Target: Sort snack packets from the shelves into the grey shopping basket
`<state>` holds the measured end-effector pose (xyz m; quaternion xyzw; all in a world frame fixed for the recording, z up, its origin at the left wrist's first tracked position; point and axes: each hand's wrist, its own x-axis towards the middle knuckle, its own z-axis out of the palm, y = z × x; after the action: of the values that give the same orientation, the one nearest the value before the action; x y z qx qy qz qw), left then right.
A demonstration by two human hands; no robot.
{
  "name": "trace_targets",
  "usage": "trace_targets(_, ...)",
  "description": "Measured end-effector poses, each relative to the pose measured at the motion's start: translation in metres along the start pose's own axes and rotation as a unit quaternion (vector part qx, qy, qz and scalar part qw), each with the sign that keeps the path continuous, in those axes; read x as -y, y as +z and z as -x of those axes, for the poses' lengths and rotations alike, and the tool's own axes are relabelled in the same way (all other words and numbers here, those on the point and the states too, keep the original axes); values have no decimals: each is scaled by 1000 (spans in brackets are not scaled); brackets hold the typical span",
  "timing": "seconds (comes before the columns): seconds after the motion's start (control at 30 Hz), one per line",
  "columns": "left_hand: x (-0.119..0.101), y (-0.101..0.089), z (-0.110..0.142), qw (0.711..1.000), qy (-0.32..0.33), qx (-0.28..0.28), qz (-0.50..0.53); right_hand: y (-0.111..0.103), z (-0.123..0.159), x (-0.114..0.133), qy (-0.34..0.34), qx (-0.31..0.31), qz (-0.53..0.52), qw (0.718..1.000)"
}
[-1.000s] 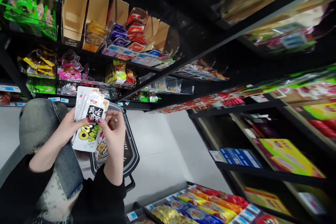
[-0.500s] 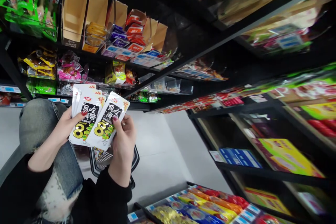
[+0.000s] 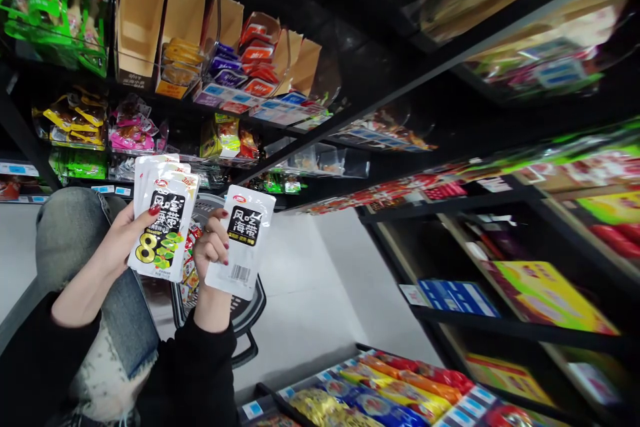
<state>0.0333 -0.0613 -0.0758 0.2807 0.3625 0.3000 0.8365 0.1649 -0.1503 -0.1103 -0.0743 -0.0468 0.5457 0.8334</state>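
My left hand (image 3: 120,235) is closed on a fanned stack of white snack packets (image 3: 173,213), thumb across the front. The top packet shows a black label, a yellow figure and green pictures. To its right, my right hand (image 3: 211,247) grips a single white snack packet (image 3: 243,240), turned so that its back with a barcode faces me. The right fingers lie over its left edge. Below both hands stands a dark shopping basket (image 3: 257,303) on the floor. Colourful packets (image 3: 190,273) lie in it, partly hidden by my hands and the packets.
Ahead rise black shelves with open cardboard boxes (image 3: 141,20), green bags (image 3: 55,13) and pink packets (image 3: 133,133). Another shelf at right holds a yellow box (image 3: 550,297). A low rack of bright bags (image 3: 380,393) stands at the bottom. My bent knee (image 3: 73,233) is at left.
My right hand has drawn one packet off the front of the stack, moved it right and flipped it from front to back. The left hand still holds the other packets.
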Motion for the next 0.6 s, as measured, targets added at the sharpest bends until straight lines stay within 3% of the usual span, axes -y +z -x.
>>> trace_targets(0.3, 0, 1, -1, 1000, -9, -6, 0, 3, -6, -2, -60, -67, 114, 989)
trace_targets(0.53, -2, 0, 0, 999, -5, 2, 33, 0, -4, -8, -87, 4, 164, 983)
trace_targets(0.6, -2, -1, 1, 999, -10, 13, 49, 0, -5, -10, -84, -11, 226, 970)
